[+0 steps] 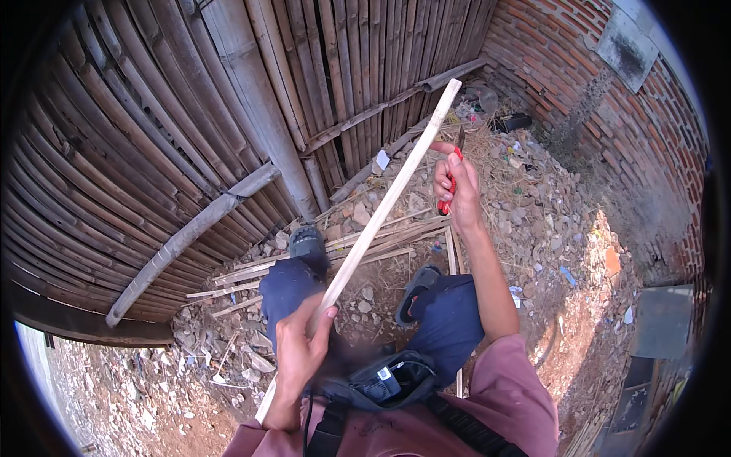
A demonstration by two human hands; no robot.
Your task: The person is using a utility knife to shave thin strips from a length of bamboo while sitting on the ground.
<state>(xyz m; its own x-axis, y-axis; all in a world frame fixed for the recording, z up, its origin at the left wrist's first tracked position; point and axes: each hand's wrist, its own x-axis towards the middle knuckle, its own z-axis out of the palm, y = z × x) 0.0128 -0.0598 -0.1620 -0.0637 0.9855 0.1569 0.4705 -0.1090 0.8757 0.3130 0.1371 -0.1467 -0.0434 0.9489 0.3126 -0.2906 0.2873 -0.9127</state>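
Note:
A long pale wooden strip (381,209) slants across the view from my lap up toward the far right. My left hand (298,344) is closed round its lower part, over my left thigh. In my right hand (460,186) are red-handled pliers (461,140), their dark jaws pointing up and away. The right index finger reaches out to the strip near its far end, touching it or just behind it; I cannot tell which. The jaws stand to the right of the strip, apart from it.
Several similar strips (396,238) lie on the rubble ground (533,228) around my feet. A bamboo wall (167,114) with a thick post (259,99) rises on the left and ahead. A brick wall (586,91) stands at right. An open waist bag (384,381) rests at my lap.

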